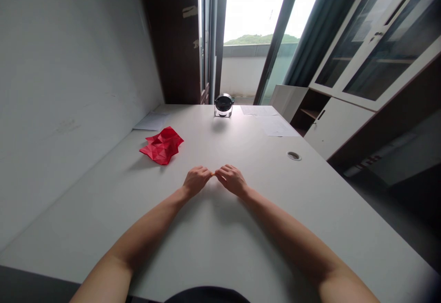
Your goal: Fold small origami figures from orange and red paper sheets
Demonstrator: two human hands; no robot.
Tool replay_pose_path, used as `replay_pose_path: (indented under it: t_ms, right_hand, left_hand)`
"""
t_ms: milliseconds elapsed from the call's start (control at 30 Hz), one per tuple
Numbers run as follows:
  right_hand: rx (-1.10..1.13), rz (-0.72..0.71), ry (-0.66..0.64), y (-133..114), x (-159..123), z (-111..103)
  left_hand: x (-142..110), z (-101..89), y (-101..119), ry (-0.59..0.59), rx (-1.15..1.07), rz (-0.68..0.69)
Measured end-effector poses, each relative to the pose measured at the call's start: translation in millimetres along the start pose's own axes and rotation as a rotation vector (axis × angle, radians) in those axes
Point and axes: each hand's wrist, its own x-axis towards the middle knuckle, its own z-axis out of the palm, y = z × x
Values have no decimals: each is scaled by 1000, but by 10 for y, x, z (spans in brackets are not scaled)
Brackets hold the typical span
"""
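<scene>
My left hand (197,179) and my right hand (230,179) meet above the middle of the white table (213,243). Between their fingertips, both pinch a small orange-yellow piece (213,174). Most of that piece is hidden by the fingers, so its kind cannot be made out. Beyond my left hand, to the left, lies a creased sheet of red paper (162,145), apart from both hands. Its surface is full of fold lines and its edges stick up unevenly.
A round black device on a clear stand (223,104) sits at the table's far end. White papers (279,126) lie at the far right, another paper (151,121) at the far left. A cable hole (294,156) is on the right; a wall (69,87) borders the left.
</scene>
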Motion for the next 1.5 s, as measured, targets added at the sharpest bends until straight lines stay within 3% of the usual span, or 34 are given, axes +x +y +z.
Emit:
replay_pose_path:
  t_ms: [600,833,1500]
  right_hand:
    - [-108,59,-92,65,-7,113]
    - [-79,19,-119,73,-20,94]
    - [-15,155,-45,90,-5,49]
  left_hand:
    - [-4,14,-35,22,68,48]
    - [-10,-9,-31,24,2,78]
    - [14,4,-97,122,-146,-153]
